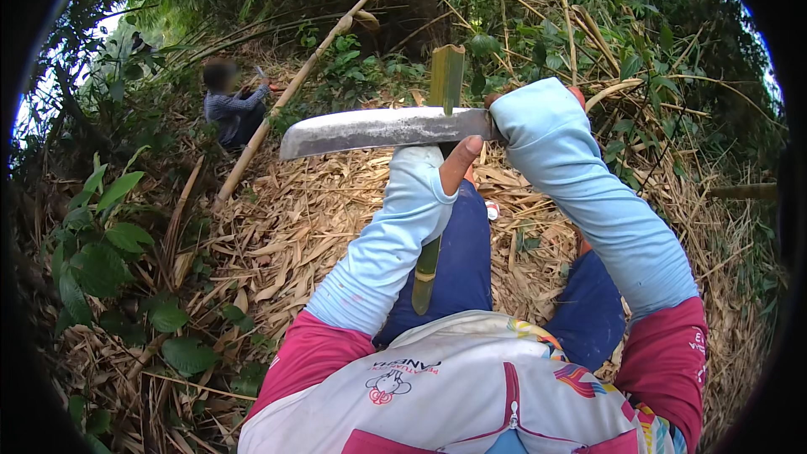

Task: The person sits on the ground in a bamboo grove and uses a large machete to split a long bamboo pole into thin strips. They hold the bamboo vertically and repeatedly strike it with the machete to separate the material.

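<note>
A machete [382,131] with a broad, worn blade lies across the middle of the view, its tip to the left. My right hand [496,102], mostly hidden by a light blue sleeve, is closed at the handle end. Behind and below the blade runs a split green bamboo piece [447,80], standing lengthwise, its lower end above my left thigh. My left hand [461,164] is closed round the bamboo just under the blade; its thumb shows, the other fingers are hidden. The blade crosses the bamboo close above that thumb; whether it bites in, I cannot tell.
A long dry bamboo pole [311,67] slants up at the left. Beyond it a person [235,105] sits on the ground holding something. Dry leaves [286,219] cover the ground around my legs. A small red-and-white item [493,210] lies between them. Leafy plants [105,256] grow at the left.
</note>
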Motion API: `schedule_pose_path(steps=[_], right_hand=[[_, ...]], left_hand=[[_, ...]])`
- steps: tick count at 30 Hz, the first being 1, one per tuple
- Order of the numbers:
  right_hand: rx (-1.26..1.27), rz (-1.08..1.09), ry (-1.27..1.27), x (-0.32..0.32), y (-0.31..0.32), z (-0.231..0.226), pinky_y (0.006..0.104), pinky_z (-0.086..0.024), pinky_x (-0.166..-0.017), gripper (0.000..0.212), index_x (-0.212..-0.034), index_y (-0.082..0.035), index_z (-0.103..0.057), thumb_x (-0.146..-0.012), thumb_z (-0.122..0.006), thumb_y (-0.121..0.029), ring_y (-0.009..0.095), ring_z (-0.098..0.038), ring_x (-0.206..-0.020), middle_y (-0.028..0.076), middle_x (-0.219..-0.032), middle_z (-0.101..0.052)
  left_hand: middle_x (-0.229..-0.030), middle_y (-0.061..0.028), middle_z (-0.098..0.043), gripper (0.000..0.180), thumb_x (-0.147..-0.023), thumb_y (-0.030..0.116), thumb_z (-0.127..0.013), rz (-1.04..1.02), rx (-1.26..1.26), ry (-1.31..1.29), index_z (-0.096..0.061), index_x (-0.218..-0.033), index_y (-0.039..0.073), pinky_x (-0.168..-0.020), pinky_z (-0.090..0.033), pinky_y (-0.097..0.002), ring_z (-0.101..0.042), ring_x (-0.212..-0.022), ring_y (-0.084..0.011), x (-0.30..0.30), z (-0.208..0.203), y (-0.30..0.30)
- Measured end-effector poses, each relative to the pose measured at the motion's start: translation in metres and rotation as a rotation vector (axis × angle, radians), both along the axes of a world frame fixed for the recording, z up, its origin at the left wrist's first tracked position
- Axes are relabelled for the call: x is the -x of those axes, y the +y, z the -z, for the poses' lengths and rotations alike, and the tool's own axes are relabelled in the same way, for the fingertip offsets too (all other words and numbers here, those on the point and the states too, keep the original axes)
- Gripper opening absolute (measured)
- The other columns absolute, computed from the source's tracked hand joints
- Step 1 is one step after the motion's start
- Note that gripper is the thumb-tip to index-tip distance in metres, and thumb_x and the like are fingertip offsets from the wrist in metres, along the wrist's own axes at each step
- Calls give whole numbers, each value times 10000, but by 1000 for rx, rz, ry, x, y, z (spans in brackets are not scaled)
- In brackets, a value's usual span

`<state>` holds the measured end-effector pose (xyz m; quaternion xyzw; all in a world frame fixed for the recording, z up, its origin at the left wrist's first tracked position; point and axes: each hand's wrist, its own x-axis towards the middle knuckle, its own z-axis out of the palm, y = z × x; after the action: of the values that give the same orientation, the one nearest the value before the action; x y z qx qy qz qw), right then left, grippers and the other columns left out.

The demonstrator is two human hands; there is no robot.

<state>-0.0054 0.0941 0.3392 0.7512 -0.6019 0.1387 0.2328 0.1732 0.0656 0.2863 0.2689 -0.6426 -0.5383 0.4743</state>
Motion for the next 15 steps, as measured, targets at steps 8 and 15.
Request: schedule_pose_path(steps=[8,15], right_hand=[[79,94,57,5,-2,-13,447,-442,-560,115,-731,-163,-662,-628,-696,-127,297,-651,-658,69,-629,-617],[-37,112,156,15,-17,-20,413,-478,-585,96,-686,-122,-659,-606,-704,-93,324,-654,-683,117,-654,-629]], left_hand=[[-883,-6,-517,364,-820,201,-787,2,106,87,-562,-1057,39,-718,-408,-281,-475,-811,-117,11,10,-8],[-793,-14,-523,372,-789,227,-817,-42,142,-84,-558,-989,50,-679,-428,-275,-496,-753,-116,12,27,-22]])
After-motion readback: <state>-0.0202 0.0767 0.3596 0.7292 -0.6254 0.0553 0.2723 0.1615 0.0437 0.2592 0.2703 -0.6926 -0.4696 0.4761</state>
